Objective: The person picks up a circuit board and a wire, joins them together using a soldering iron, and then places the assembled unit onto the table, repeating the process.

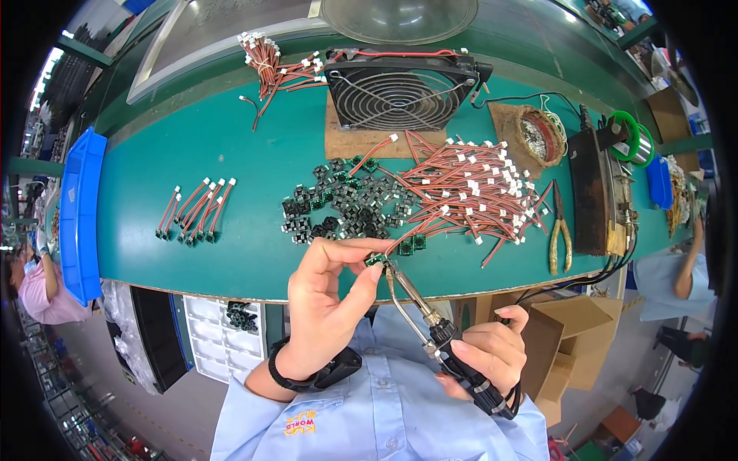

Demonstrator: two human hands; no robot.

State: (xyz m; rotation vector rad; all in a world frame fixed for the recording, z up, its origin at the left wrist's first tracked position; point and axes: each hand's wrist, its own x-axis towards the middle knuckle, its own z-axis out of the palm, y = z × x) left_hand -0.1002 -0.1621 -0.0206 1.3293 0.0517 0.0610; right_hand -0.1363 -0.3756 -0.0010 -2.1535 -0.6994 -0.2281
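Between thumb and forefinger, my left hand (327,288) pinches a small green circuit board (375,260) near the table's front edge. A red-and-black wire lead (419,229) with a white plug reaches that board from the wire heap. My right hand (492,353) is wrapped round the black grip of a soldering iron (446,334) with a thin metal feed tube alongside. Its tip meets the board or is just beside it; contact cannot be made out. Beyond my hands lies a pile of small black switch-like parts (350,203), some with green boards. Right of it spreads a heap of wire leads (469,184).
Several wired boards (198,211) lie at the left, by a blue bin (81,215). A black fan (401,92) stands at the back, near bundled leads (261,58). At right are pliers (560,238), a round tin (538,137), a black soldering unit (592,192) and a solder spool (634,138).
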